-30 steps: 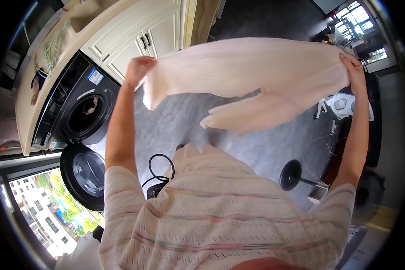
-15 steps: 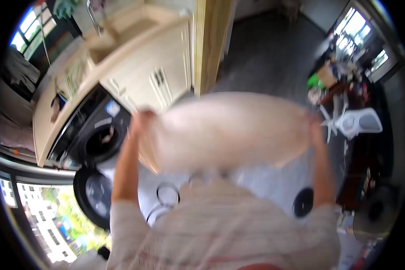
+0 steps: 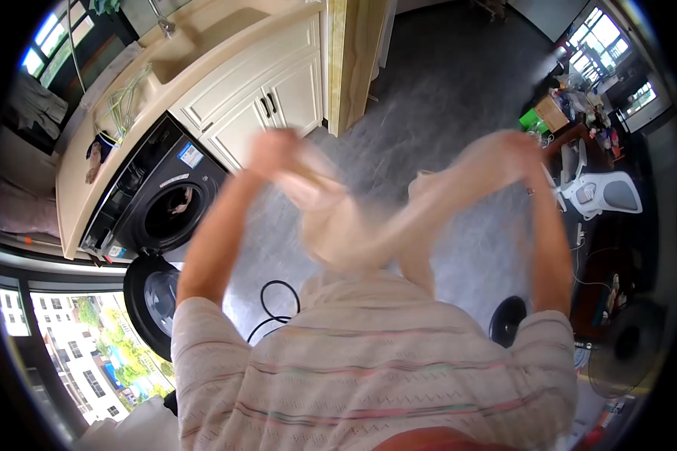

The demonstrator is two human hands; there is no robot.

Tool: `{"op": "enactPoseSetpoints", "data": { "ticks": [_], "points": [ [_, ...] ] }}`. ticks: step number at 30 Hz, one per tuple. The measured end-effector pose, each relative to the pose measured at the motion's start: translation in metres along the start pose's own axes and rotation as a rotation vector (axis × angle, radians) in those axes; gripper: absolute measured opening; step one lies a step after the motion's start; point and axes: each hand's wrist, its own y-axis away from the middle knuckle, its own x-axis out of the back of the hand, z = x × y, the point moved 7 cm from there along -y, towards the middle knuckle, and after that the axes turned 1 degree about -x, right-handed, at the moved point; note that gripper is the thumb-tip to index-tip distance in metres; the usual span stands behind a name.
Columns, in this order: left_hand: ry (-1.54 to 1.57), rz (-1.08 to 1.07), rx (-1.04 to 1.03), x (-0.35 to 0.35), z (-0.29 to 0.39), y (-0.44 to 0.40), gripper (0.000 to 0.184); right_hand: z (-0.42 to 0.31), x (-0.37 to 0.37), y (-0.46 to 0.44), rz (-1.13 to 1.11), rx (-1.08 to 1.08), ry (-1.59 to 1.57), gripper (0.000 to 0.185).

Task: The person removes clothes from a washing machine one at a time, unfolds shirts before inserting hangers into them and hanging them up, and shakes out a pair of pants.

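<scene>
A pale beige-pink piece of cloth [image 3: 346, 233] is stretched between my raised hands and sags in the middle. It is blurred, so I cannot tell what kind of garment or linen it is. My left hand [image 3: 274, 150] is closed on one end. At the opposite end, my right hand [image 3: 520, 156] also grips the fabric. Loose parts hang down in front of my striped shirt. To the left stands a dark front-loading washing machine [image 3: 139, 192], its round door [image 3: 154, 304] swung open and a small light item inside the drum.
A beige counter [image 3: 75, 218] with a sink basin [image 3: 210, 45] runs above the washer and white cupboards [image 3: 293, 90]. A black hose [image 3: 278, 284] and a black round base [image 3: 508, 322] are on the grey floor. At right are a white chair [image 3: 605, 194] and a fan [image 3: 624, 349].
The cloth has gone from spread and billowing to bunched and sagging between my hands. Both hands have risen slightly in the view and still hold its ends.
</scene>
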Motion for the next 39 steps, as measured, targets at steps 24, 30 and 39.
{"op": "enactPoseSetpoints", "data": {
  "ticks": [24, 30, 39],
  "points": [
    [0.816, 0.024, 0.099, 0.128, -0.110, 0.051, 0.005, -0.028, 0.141, -0.009, 0.190, -0.092, -0.690, 0.025],
    [1.129, 0.187, 0.002, 0.180, -0.142, 0.064, 0.019, -0.048, 0.188, -0.015, 0.148, -0.034, -0.651, 0.023],
    [2.380, 0.172, 0.069, 0.032, 0.028, 0.060, 0.042, -0.155, 0.138, -0.005, -0.005, -0.029, -0.761, 0.026]
  ]
}}
